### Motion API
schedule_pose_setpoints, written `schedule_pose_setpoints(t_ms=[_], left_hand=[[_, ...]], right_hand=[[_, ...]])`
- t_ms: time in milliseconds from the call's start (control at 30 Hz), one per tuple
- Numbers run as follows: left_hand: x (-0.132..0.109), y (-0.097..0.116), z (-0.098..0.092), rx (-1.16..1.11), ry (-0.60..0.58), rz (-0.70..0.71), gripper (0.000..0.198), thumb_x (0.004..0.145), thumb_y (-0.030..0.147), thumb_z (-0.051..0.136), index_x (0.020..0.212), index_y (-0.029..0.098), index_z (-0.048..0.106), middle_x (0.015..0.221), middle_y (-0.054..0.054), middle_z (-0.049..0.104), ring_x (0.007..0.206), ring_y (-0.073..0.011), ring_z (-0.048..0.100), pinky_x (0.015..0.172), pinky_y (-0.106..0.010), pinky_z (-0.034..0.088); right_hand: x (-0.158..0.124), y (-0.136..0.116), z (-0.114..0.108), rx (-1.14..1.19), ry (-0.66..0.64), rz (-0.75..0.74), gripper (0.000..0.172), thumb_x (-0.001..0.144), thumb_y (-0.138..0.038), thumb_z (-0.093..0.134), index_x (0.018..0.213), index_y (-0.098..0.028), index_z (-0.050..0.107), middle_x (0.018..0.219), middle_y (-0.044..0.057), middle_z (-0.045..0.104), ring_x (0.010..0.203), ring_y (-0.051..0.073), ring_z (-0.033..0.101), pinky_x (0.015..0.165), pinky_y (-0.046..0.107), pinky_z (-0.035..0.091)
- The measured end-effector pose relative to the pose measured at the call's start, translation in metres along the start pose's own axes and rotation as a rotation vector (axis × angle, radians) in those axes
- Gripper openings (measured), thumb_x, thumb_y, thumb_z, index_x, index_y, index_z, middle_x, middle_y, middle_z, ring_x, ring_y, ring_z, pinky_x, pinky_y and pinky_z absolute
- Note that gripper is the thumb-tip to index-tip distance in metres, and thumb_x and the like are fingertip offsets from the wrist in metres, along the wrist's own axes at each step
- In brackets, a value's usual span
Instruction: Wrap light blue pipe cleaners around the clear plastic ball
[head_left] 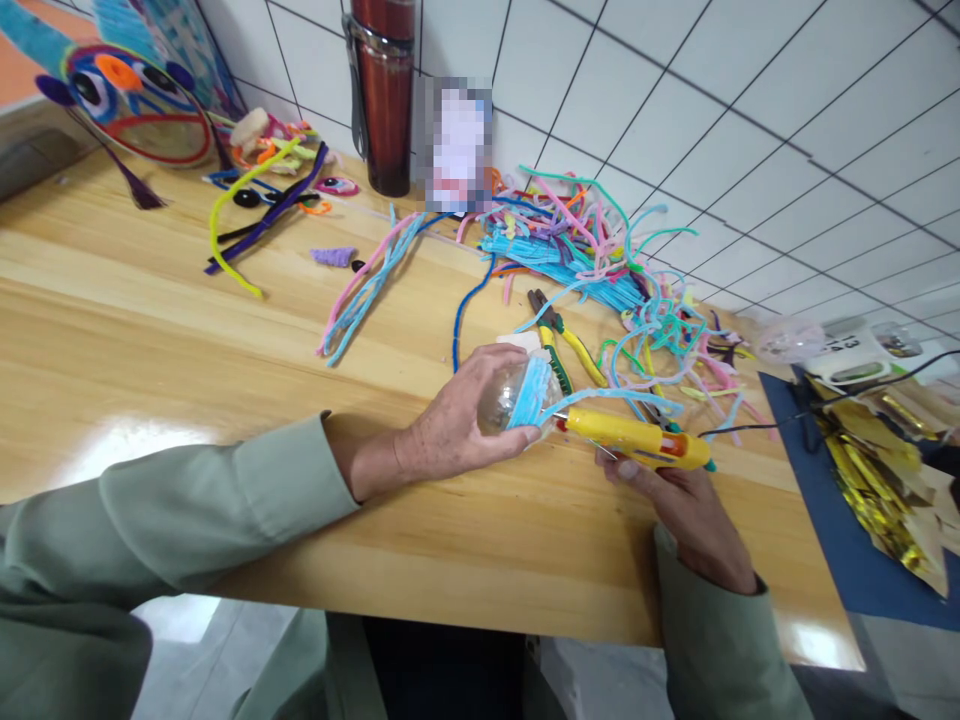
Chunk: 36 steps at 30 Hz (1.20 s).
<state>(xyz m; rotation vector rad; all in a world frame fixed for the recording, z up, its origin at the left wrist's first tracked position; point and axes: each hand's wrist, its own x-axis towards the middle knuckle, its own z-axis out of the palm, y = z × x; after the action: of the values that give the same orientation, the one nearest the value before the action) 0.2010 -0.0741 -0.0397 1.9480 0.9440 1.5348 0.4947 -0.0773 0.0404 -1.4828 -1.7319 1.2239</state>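
Note:
My left hand [457, 420] is closed around a clear plastic ball [504, 397] partly wrapped in light blue pipe cleaner [531, 393]. A loose blue strand runs from the ball to the right. My right hand [686, 505] grips a yellow glue gun [637, 438], its nozzle pointing left and touching the ball near the wrapped strip. Both hands rest over the front part of the wooden table [150, 340].
A heap of coloured pipe cleaners [592, 260] lies behind the hands, with yellow-handled pliers [562, 335] just beyond the ball. A red flask [384, 95] stands at the wall. Gold foil [877, 470] on a blue mat lies right; a colourful fish-shaped craft [127, 95] far left.

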Motion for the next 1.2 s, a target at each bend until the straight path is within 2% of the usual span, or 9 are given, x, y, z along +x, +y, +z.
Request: schedule_pose_setpoints(t_ms=[600,933,1200], left_hand=[[0.0007,0.0013,-0.0008,0.004,-0.011,-0.004,0.076,0.089,0.036,0.085,0.156,0.028,0.048,0.153,-0.018,0.06,0.146,-0.0364,0.06,0.125,-0.061,0.052],[0.001,0.0001,0.0008,0.011,0.003,0.018,0.074,0.091,0.038,0.084,0.155,0.024,0.049,0.151,-0.019,0.06,0.145,-0.0356,0.06,0.126,-0.059,0.052],[0.0007,0.0007,-0.0006,0.01,-0.005,-0.003,0.075,0.091,0.04,0.085,0.155,0.027,0.05,0.153,-0.018,0.06,0.147,-0.0353,0.06,0.126,-0.059,0.052]], right_hand=[[0.0004,-0.0007,-0.0003,-0.021,-0.014,-0.012,0.053,0.081,-0.075,0.086,0.099,-0.025,0.088,0.098,0.009,0.088,0.093,0.031,0.083,0.089,0.046,0.071],[0.0017,0.0021,-0.0012,-0.013,-0.023,-0.022,0.049,0.083,-0.072,0.086,0.099,-0.025,0.087,0.098,0.009,0.087,0.092,0.03,0.082,0.087,0.044,0.069],[0.0005,-0.0011,-0.0006,0.006,-0.016,-0.029,0.048,0.082,-0.071,0.087,0.096,-0.026,0.087,0.095,0.008,0.086,0.09,0.029,0.081,0.086,0.042,0.069]])
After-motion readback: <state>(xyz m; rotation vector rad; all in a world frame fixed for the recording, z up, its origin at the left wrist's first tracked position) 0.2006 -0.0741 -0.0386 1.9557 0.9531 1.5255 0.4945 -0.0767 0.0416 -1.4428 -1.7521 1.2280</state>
